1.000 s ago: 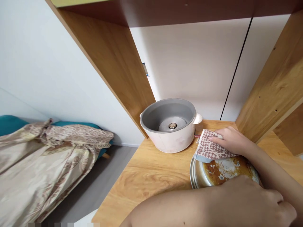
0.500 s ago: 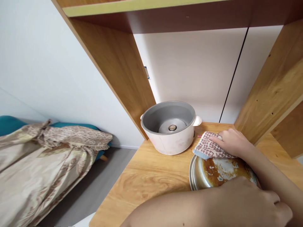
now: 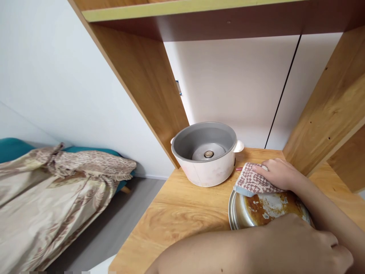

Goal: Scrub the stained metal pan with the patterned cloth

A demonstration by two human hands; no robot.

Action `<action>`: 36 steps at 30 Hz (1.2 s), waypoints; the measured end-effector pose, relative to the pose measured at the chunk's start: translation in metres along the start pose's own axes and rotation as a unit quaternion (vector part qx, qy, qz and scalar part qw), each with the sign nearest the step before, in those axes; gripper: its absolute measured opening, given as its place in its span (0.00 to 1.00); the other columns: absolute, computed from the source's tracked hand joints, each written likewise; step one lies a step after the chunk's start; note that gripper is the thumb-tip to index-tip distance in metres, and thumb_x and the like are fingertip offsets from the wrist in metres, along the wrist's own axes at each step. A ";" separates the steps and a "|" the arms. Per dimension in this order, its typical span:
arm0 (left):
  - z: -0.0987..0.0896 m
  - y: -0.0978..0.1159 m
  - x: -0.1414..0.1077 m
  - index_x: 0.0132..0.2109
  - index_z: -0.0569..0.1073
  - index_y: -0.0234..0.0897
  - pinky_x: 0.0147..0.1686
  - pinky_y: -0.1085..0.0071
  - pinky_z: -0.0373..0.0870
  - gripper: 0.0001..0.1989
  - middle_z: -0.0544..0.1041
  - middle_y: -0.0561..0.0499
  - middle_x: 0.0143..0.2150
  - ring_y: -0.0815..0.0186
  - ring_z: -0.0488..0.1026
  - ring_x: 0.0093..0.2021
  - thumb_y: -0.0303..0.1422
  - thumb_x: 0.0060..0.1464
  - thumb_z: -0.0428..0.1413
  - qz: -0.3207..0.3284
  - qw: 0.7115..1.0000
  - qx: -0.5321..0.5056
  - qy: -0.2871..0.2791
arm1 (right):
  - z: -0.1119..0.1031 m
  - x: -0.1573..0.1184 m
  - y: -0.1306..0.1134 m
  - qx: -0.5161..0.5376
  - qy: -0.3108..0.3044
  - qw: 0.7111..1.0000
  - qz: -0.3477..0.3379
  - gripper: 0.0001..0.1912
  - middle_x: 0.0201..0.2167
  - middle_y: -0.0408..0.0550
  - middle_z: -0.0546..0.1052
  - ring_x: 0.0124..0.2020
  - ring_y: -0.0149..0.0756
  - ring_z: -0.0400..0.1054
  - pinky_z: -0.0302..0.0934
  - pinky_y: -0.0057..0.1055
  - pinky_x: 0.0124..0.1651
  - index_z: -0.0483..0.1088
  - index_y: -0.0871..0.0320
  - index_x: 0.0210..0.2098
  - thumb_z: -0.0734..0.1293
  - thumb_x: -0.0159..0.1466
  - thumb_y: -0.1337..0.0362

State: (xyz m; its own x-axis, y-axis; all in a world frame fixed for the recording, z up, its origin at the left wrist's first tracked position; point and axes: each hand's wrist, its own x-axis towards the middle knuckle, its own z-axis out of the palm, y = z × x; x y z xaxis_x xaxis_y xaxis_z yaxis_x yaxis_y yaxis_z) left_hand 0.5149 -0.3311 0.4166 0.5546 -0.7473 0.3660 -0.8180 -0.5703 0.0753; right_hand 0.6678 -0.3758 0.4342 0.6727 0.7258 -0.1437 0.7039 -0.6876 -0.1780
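Note:
A metal inner pot (image 3: 273, 207) lies upside down on the wooden surface, its stained brown bottom facing up and its stepped rim showing at the left. My right hand (image 3: 278, 173) presses a folded brown-and-white patterned cloth (image 3: 255, 178) with a pale blue edge against the pot's far side. Across the front reaches my left forearm; my left hand (image 3: 309, 241) lies over the pot's near right side with fingers curled, holding it, though the fingertips are partly hidden. Left of the cloth stands a white rice cooker body (image 3: 207, 171), lidless, with a round centre piece inside.
The wooden desktop (image 3: 165, 217) sits between upright wooden panels (image 3: 142, 76), beneath a shelf (image 3: 199, 23). A small red label (image 3: 238, 169) shows beside the cooker. At left, a patterned cover (image 3: 71, 198) drapes over teal furniture, with grey floor (image 3: 137, 194) between.
My right hand and the cloth have moved slightly towards me along the pot's far side. The left hand keeps its place. The whole view has shifted a little.

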 end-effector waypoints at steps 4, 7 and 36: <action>0.000 0.000 0.001 0.38 0.76 0.35 0.14 0.68 0.56 0.11 0.71 0.50 0.36 0.73 0.65 0.23 0.29 0.68 0.51 -0.006 1.000 -0.008 0.007 | -0.002 -0.002 -0.002 -0.012 0.006 1.000 0.022 0.43 0.42 0.63 0.84 0.47 0.56 0.78 0.61 0.41 0.42 0.81 0.57 0.38 0.46 0.72 0.33; 0.001 0.000 0.002 0.38 0.76 0.36 0.13 0.68 0.56 0.11 0.72 0.50 0.37 0.72 0.65 0.23 0.30 0.68 0.51 -0.009 1.000 -0.001 0.004 | -0.001 -0.002 -0.002 -0.011 0.010 1.000 0.012 0.42 0.41 0.62 0.84 0.47 0.55 0.78 0.61 0.41 0.43 0.80 0.57 0.37 0.47 0.73 0.34; 0.001 0.001 0.003 0.41 0.73 0.34 0.15 0.64 0.58 0.08 0.73 0.51 0.38 0.69 0.67 0.24 0.29 0.69 0.50 -0.027 0.999 -0.034 -0.019 | 0.001 0.000 -0.001 -0.005 0.012 1.000 0.022 0.42 0.44 0.63 0.84 0.48 0.56 0.77 0.62 0.42 0.44 0.81 0.58 0.41 0.47 0.72 0.35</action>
State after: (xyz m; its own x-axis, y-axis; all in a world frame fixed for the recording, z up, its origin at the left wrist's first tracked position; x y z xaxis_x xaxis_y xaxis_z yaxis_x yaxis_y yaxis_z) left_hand 0.5157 -0.3338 0.4170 0.6029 -0.7286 0.3250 -0.7942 -0.5867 0.1580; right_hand 0.6669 -0.3751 0.4330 0.7078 0.6947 -0.1284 0.6761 -0.7188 -0.1619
